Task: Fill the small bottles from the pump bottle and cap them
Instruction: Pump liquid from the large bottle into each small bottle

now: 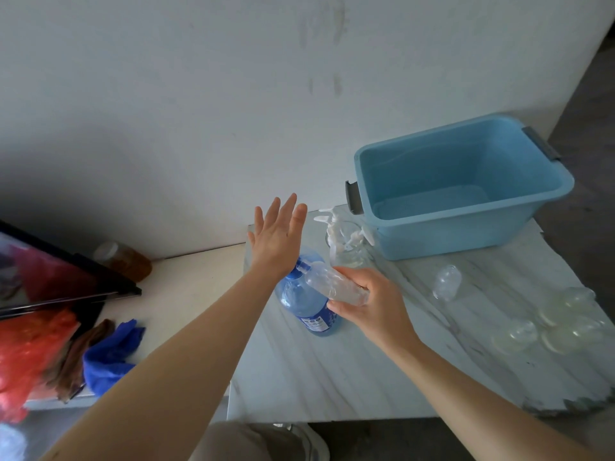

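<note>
**Filling under way, capping not yet begun**

Gripping a small clear bottle (336, 287) in the right hand (372, 304), fingers curled round it, mouth tilted up to the nozzle of the blue pump bottle (306, 304), upright on the marble table (332, 377). Hovering the left hand (278, 237) over the pump head, fingers straight and spread, holding nothing (contact at the heel of the palm hard to judge). Judging by the layout, early in the job: more small bottles (515, 334) lying well apart to the right, blurred, seemingly capless, fill level impossible to read. White pump caps (332, 227) waiting in a glass (352, 257) just beside the blue tub (466, 234). Left to do: pumping, filling the rest, capping all.
</note>
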